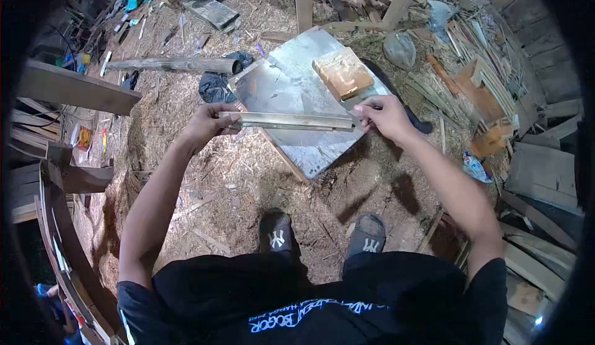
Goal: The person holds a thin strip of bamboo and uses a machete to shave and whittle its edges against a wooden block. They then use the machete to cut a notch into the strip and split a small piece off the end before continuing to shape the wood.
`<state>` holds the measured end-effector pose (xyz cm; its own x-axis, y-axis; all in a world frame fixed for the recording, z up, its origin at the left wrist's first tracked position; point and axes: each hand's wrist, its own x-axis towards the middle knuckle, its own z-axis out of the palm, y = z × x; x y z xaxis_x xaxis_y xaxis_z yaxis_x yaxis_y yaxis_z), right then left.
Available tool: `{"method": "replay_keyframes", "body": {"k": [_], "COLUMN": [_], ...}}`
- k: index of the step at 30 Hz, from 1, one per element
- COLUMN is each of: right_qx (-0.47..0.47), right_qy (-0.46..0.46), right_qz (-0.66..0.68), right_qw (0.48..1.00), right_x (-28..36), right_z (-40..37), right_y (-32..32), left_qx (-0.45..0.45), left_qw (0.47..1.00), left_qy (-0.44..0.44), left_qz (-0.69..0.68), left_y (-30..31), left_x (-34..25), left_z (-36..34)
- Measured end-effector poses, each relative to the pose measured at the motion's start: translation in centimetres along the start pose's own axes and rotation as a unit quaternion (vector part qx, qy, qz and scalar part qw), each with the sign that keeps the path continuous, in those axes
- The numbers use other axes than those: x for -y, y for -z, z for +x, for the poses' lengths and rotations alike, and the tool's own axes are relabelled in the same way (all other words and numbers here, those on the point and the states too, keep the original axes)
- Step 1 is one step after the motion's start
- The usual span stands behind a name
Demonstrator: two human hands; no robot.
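Observation:
In front of me a narrow wooden strip spans between my hands, roughly level, above a flat grey board. My left hand is closed on its left end, thumb and fingers pinching it. At the right end, my right hand is closed too, with its thumb and index finger pinched together right at the tip. A thinner edge shows along the strip's underside. Beneath it the worn grey board lies tilted across the sawdust, and a thick wooden block rests on it near my right hand.
Sawdust and wood scraps cover the floor around my sandals. A round pole and a black plastic bag lie left of the board. Timber beams jut in at left. Planks pile up at right; a wooden frame stands behind.

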<state>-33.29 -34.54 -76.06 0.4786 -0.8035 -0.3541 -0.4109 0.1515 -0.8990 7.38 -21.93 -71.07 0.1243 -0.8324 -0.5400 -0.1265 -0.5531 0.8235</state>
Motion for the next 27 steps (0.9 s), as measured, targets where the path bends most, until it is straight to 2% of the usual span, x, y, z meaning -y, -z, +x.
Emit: {"method": "replay_keyframes", "body": {"k": [2,4,5,7,8,10,11,13,17,19,23,25,26,27], "right_qx": [-0.018,-0.087,-0.085,-0.083,-0.083,-0.094,-0.094,-0.042,-0.037,-0.046,-0.049,-0.058,-0.054,-0.041], "right_qy": [-0.008,0.093,0.09,0.024,0.024,0.097,0.098,0.063,0.02,0.099,0.082,0.024,0.025,0.074], "right_qz": [-0.02,-0.224,-0.224,-0.157,-0.158,-0.074,-0.073,-0.086,-0.031,-0.059,-0.149,-0.239,-0.238,-0.195], "right_qw": [1.0,0.966,0.967,0.984,0.984,0.988,0.988,0.993,0.999,0.992,0.984,0.969,0.969,0.977], "right_x": [-1.7,-2.5,-2.8,-1.7,-1.7,-2.0,-1.9,-1.3,-0.9,-1.7,-1.9,-1.3,-1.7,-2.1], "right_z": [0.5,0.8,0.8,0.5,0.4,0.2,0.2,-0.2,-0.4,-0.2,-0.1,-0.1,0.0,0.0], "right_y": [0.1,0.4,0.6,0.9,0.8,0.5,0.7,1.3,1.3,1.1,1.6,1.7,1.7,1.6], "left_qx": [-0.002,-0.015,-0.03,-0.026,-0.027,-0.035,-0.035,-0.034,-0.03,-0.034,-0.023,-0.028,-0.028,-0.031], "left_qw": [0.999,0.997,0.992,0.991,0.99,0.987,0.987,0.987,0.987,0.987,0.984,0.989,0.987,0.987], "left_qy": [0.001,-0.012,-0.027,-0.039,-0.04,-0.04,-0.041,-0.061,-0.066,-0.059,-0.071,-0.066,-0.062,-0.058], "left_qz": [0.045,0.081,0.118,0.122,0.129,0.151,0.151,0.143,0.14,0.145,0.16,0.13,0.145,0.145], "left_y": [0.0,-0.3,-0.4,-0.1,0.0,0.1,0.1,0.0,-0.1,-0.1,-0.5,-1.0,-1.1,-1.2], "left_x": [1.2,0.7,0.7,1.1,1.2,1.2,1.2,1.1,0.8,0.9,0.6,0.6,0.6,0.8], "left_z": [0.4,0.4,0.4,0.7,0.9,1.1,1.1,1.1,0.9,0.9,0.5,0.1,-0.1,-0.2]}}
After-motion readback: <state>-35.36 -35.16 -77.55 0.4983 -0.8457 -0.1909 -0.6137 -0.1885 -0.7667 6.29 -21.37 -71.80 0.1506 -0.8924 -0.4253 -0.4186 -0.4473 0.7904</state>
